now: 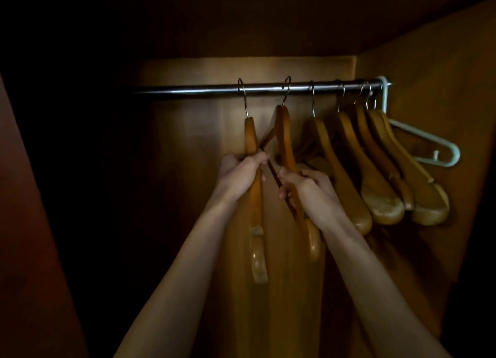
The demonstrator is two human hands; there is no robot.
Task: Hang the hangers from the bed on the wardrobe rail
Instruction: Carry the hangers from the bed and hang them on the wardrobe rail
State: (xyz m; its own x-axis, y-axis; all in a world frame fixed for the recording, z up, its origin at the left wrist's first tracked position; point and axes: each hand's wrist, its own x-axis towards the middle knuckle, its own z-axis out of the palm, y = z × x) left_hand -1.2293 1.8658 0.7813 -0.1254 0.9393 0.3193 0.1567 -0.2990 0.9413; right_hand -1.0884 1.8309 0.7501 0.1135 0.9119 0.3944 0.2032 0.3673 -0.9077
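I am at the hanging step, both hooks already over the wardrobe rail [214, 89], so what remains, I judge, is to let each hanger settle and slip my fingers free without dragging a hook back off. My left hand [240, 173] curls round the arm of the leftmost wooden hanger [251, 137], thumb and fingers wrapped on the smooth, varnished, honey-coloured wood; its thin wire hook rises straight above my grip to the rail. Just right of that grip, my right hand [303, 184] closes round the second wooden hanger [283, 132], pinching its curved arm together with the dark, slender crossbar that runs between my two hands (the bars seem to cross there, though the gloom hides how). This hanger tilts, its hook leaning on the polished metal tube. Further right of my right hand, well apart, hang four more wooden hangers [375, 169] with broad rounded shoulder ends, and beyond them a pale plastic hanger [429, 148] by the wardrobe's side wall [442, 62].
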